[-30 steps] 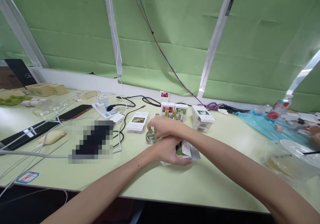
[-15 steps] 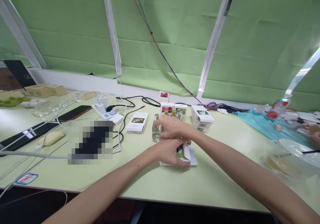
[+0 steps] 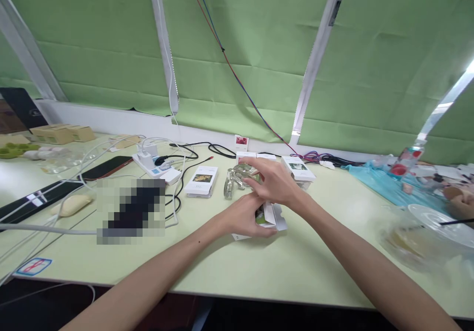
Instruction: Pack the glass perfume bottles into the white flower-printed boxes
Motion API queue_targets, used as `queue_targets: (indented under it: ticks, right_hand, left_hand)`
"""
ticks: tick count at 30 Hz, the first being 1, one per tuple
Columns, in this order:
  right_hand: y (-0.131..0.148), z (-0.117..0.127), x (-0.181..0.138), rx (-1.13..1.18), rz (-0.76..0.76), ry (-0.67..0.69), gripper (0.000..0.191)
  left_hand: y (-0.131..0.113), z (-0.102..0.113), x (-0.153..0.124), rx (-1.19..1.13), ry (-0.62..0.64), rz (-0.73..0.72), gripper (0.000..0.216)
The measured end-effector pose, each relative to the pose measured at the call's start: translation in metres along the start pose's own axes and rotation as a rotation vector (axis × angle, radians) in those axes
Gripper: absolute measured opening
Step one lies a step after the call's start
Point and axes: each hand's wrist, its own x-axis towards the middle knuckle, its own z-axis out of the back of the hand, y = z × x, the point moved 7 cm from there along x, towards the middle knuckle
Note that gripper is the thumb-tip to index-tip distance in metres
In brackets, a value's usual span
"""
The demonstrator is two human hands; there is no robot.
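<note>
My left hand (image 3: pixel 242 216) is closed around a small white box (image 3: pixel 272 217) printed with a green picture. The box lies low on the table, its end flap open to the right; my hand covers much of it. Just above it, my right hand (image 3: pixel 276 180) has its fingers apart and curved over small clear glass bottles. One glass bottle (image 3: pixel 228 185) is tipped, beyond my left hand. More clear glass (image 3: pixel 242 172) shows beside my right fingertips, smeared by motion, so I cannot tell whether they touch it.
A white box with a yellow flower picture (image 3: pixel 202 180) lies left of the bottles. Another white box (image 3: pixel 298 169) stands behind my right hand. Cables and a white power strip (image 3: pixel 150 165) are at left. A clear plastic container (image 3: pixel 414 237) and blue plastic (image 3: pixel 381 180) are at right.
My right hand has shifted right, with its fingers now spread. The upright glass bottles have tipped. My left hand keeps hold of the white box, moved slightly left.
</note>
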Motion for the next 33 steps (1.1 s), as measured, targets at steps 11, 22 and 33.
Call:
queue_targets:
  ticks: [11,22,33]
  right_hand:
    - [-0.028,0.015,-0.054,-0.018,-0.140,-0.489,0.039]
    - [-0.049,0.011,-0.078,0.120,-0.383,-0.673,0.042]
    - [-0.052,0.006,-0.092,0.232,-0.437,-0.774,0.041]
  left_hand:
    - [0.013,0.006,0.000,0.069,-0.073,0.123,0.052]
    - [0.028,0.026,0.000,-0.013,-0.200,0.265,0.042]
    - [0.038,0.041,0.001,-0.187,-0.215,0.365,0.051]
